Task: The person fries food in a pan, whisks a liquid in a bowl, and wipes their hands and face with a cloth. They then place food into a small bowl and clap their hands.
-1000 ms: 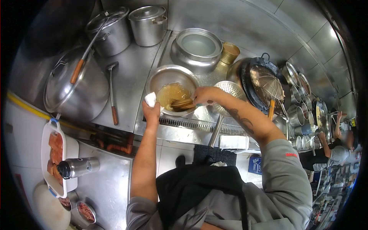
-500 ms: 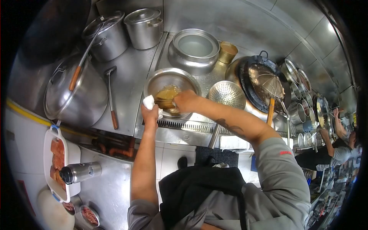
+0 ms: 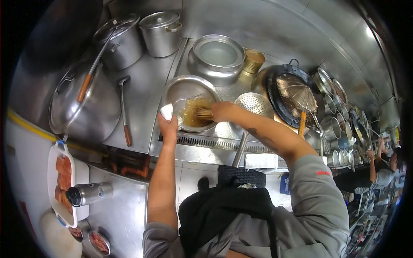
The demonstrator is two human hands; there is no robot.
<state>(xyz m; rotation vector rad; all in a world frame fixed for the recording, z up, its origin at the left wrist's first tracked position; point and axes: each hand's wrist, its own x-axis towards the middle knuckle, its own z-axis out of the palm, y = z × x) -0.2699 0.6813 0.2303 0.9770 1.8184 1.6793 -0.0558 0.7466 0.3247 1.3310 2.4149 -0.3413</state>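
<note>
A wide metal bowl (image 3: 180,86) sits tilted at the stove's front edge, with yellowish liquid (image 3: 189,112) in its lower part. My left hand (image 3: 168,127) grips a white cloth (image 3: 167,112) at the bowl's left rim. Over the right side of the bowl, my right hand (image 3: 223,112) is closed round a bundle-like bamboo brush (image 3: 204,113), whose bristles point left into the liquid. A perforated ladle (image 3: 254,104) lies just right of the bowl, beyond my right hand.
Behind the bowl stand a round pot of water (image 3: 218,71) and a tin can (image 3: 254,61). A wok (image 3: 288,90) with a wire strainer is to the right. Lidded pots (image 3: 160,34) and a ladle (image 3: 124,103) are left. Another person (image 3: 380,170) stands far right.
My right hand has moved right, away from my left hand, and the brush now shows more clearly. The liquid has spread in the bowl. The far person's arms have shifted.
</note>
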